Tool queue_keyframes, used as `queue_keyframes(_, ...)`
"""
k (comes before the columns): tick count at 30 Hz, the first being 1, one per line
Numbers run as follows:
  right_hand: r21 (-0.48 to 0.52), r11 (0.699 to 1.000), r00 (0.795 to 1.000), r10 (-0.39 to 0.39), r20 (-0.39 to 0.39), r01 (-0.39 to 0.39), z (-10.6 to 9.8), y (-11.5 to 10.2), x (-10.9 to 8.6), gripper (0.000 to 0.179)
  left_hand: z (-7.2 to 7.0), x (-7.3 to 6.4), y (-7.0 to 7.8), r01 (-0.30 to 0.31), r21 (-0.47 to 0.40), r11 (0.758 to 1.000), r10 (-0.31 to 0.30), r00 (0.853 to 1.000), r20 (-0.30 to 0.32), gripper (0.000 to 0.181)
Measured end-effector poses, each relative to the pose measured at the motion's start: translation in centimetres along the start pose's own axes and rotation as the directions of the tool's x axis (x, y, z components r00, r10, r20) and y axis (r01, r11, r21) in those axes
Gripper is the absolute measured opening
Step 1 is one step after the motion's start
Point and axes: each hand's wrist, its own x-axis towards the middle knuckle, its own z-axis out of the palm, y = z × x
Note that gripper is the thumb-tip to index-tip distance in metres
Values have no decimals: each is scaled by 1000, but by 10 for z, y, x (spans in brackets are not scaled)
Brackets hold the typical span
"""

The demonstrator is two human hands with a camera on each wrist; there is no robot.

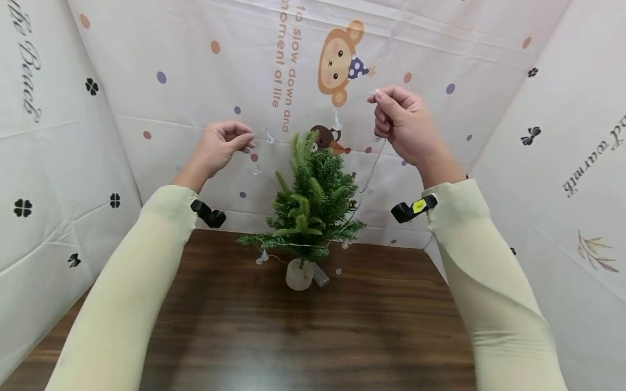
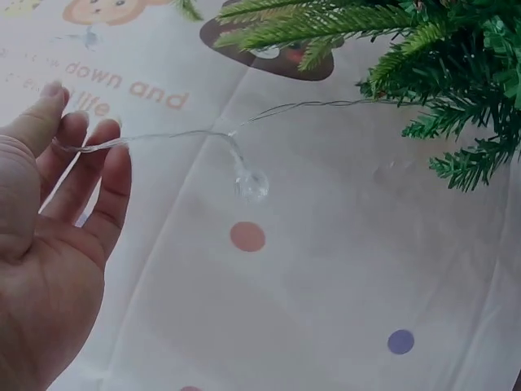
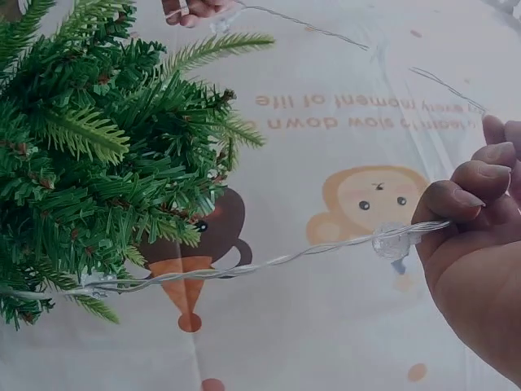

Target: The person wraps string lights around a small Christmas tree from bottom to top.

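Observation:
A small green artificial Christmas tree (image 1: 313, 201) stands upright in a pale round base (image 1: 299, 274). Left of its top, my left hand (image 1: 217, 146) pinches the clear wire of a string of lights (image 2: 179, 133) between thumb and fingers; a round clear bulb (image 2: 252, 185) hangs just beyond the fingertips. Higher up on the right, my right hand (image 1: 401, 122) pinches the same light string, with a bulb (image 3: 392, 242) close below its curled fingers. Between the hands, the wire spans behind the treetop with bulbs hanging from it. More wire lies around the lower branches.
Beside the tree base lies a grey box (image 1: 320, 275), likely the lights' battery case. Several loose bulbs (image 1: 262, 257) hang low at the left branches. The dark wooden table (image 1: 293, 336) is bounded by printed white cloth walls (image 1: 186, 60) at back and sides.

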Motion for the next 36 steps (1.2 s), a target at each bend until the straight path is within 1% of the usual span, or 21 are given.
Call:
queue_keyframes(3,-7,1000,1000,-10,21,10,2,-4,-6,17,-4,-4,3,-23,3,1000,23,1000,-3,8)
queue_keyframes(9,-19,999,998,-30,49,31,1,-8,-13,16,-7,-9,12,-66,108,992,71,997,-41,10)
queue_keyframes(14,-27,999,998,-45,40,46,-2,-11,-17,16,-7,-9,14,-92,112,989,100,993,-67,9)
queue_keyframes(17,-42,998,998,-46,31,48,-4,-14,-19,15,-9,-12,16,-100,110,989,107,992,-65,9)
queue_keyframes(20,-96,994,999,-49,19,50,-7,-19,-23,16,-11,-18,18,-102,143,984,109,993,-44,9)
queue_keyframes(23,-188,981,999,-53,7,53,-13,-24,-30,17,-14,-25,18,-106,221,969,113,994,-16,10)
queue_keyframes(27,-297,953,998,-59,-12,52,-23,-27,-41,17,-16,-35,17,-106,355,929,102,994,31,17)
queue_keyframes(28,-312,949,998,-61,-19,52,-26,-27,-43,17,-17,-37,16,-99,383,918,90,995,43,18)
queue_keyframes(30,-345,937,997,-71,-34,55,-34,-25,-47,16,-18,-41,13,-84,417,905,63,996,65,18)
queue_keyframes(31,-390,919,996,-81,-44,58,-38,-24,-49,16,-18,-43,12,-75,422,903,48,996,75,19)
queue_keyframes(32,-450,891,994,-95,-52,62,-42,-23,-50,15,-19,-45,10,-69,423,903,37,996,83,19)
queue_keyframes(33,-512,857,993,-109,-55,65,-45,-21,-51,15,-19,-46,7,-64,419,906,30,996,88,19)
queue_keyframes(34,-577,814,991,-121,-57,66,-49,-19,-51,15,-19,-48,4,-60,415,908,26,996,89,18)
queue_keyframes(36,-695,716,989,-136,-55,60,-55,-15,-52,15,-19,-50,0,-58,385,921,29,996,83,18)
